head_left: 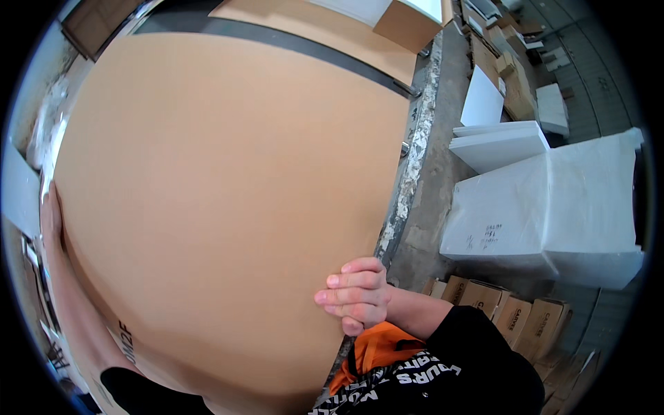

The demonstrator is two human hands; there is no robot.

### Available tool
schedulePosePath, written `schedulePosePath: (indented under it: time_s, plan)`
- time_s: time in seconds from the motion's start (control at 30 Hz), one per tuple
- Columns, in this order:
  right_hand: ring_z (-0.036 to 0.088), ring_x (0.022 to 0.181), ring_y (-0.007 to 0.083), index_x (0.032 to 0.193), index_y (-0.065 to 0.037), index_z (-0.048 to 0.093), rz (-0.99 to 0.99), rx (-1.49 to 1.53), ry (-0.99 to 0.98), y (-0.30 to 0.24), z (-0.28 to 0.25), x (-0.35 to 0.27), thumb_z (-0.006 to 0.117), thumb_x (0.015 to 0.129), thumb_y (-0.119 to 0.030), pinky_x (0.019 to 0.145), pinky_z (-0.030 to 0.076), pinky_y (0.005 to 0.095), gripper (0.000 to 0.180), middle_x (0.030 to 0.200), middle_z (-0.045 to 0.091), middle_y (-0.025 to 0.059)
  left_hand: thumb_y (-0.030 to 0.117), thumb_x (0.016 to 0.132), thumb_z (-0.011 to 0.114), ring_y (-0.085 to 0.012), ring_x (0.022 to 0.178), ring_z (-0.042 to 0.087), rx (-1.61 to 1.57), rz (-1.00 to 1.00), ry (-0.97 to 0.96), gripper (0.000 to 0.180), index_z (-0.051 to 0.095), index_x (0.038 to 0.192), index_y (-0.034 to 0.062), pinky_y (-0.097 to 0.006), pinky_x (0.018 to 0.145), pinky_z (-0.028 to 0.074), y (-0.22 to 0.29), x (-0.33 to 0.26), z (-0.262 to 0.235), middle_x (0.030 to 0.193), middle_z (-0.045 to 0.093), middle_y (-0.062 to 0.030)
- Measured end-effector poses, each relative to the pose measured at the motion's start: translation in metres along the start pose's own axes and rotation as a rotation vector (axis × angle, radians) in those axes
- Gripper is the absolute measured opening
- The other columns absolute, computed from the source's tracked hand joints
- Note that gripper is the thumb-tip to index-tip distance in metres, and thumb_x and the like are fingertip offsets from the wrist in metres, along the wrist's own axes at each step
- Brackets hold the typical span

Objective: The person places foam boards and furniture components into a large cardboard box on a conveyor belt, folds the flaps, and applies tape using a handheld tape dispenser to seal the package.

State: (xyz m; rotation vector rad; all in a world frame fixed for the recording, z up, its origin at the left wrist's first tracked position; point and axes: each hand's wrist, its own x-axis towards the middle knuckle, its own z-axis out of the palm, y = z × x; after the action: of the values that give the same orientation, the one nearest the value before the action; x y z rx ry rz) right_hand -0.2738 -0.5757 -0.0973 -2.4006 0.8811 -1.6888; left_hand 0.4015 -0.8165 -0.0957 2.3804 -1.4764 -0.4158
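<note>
A very large brown cardboard box fills most of the view in front of me, its broad flat top bulging in the lens. My right hand is closed over its near right edge, with the fingers curled onto the cardboard. At the far left, my left hand rests along the box's left edge, its fingers stretched out against the side. Part of that hand is hard to make out near the rim. Dark print shows on the near side of the box, by my left forearm.
Beyond the box lies more brown cardboard on a dark surface. A worn, paint-chipped ledge runs along the right. Farther right stand a white wrapped bundle, white panels and several small brown cartons on the grey floor.
</note>
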Motion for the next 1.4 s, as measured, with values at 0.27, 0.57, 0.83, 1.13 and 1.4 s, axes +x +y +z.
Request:
schedulePosePath:
  time_s: [0.27,0.57,0.83,1.13,1.4]
  plan:
    - [0.067,0.084,0.0205,0.070,-0.006,0.067,0.002,0.086,-0.008,-0.008,-0.008,0.001,0.052,0.078,-0.018,0.082,0.051,0.0359,0.021,0.089,0.073,0.0081,0.037,0.097,0.052,-0.0442,0.136,0.031,0.384,0.179,0.310,0.064,0.033,0.143,-0.0021,-0.048,0.113,0.029,0.118,-0.164,0.041,0.146,0.033,-0.0288]
    - [0.063,0.074,0.0209,0.064,-0.009,0.061,0.154,0.225,-0.071,0.007,-0.027,0.021,0.059,0.073,-0.011,0.070,0.049,0.0331,0.009,0.076,0.066,0.0057,0.049,0.061,0.081,-0.0612,0.137,0.013,0.375,0.534,-0.195,0.117,0.023,0.146,-0.0053,-0.069,0.109,0.019,0.311,-0.564,0.087,0.152,0.021,-0.0298]
    - [0.061,0.093,0.0371,0.102,-0.006,0.065,0.836,-0.260,-0.560,0.280,-0.016,0.020,0.070,0.077,-0.039,0.082,0.050,0.0442,0.042,0.095,0.064,0.0194,0.027,0.057,0.082,-0.0643,0.133,0.016,0.330,0.520,-0.196,0.108,0.027,0.141,-0.0098,-0.072,0.106,0.021,0.312,-0.566,0.095,0.148,0.023,-0.0343]
    - [0.064,0.078,0.0166,0.092,0.001,0.070,1.508,0.450,0.313,0.224,-0.059,-0.021,0.061,0.072,-0.004,0.067,0.050,0.0339,0.022,0.082,0.067,0.0060,0.031,0.075,0.074,-0.0504,0.143,0.004,0.435,0.335,-0.272,0.103,0.013,0.150,-0.0028,-0.056,0.118,0.011,0.308,-0.583,0.088,0.157,0.010,-0.0255]
    - [0.059,0.112,0.0208,0.135,-0.002,0.042,1.251,0.879,0.240,0.132,-0.202,-0.003,0.054,0.071,0.011,0.091,0.050,0.0314,0.067,0.125,0.056,0.0143,0.033,0.075,0.074,-0.0486,0.144,0.007,0.459,0.419,-0.178,0.103,0.014,0.150,-0.0039,-0.053,0.119,0.012,0.314,-0.581,0.091,0.156,0.014,-0.0249]
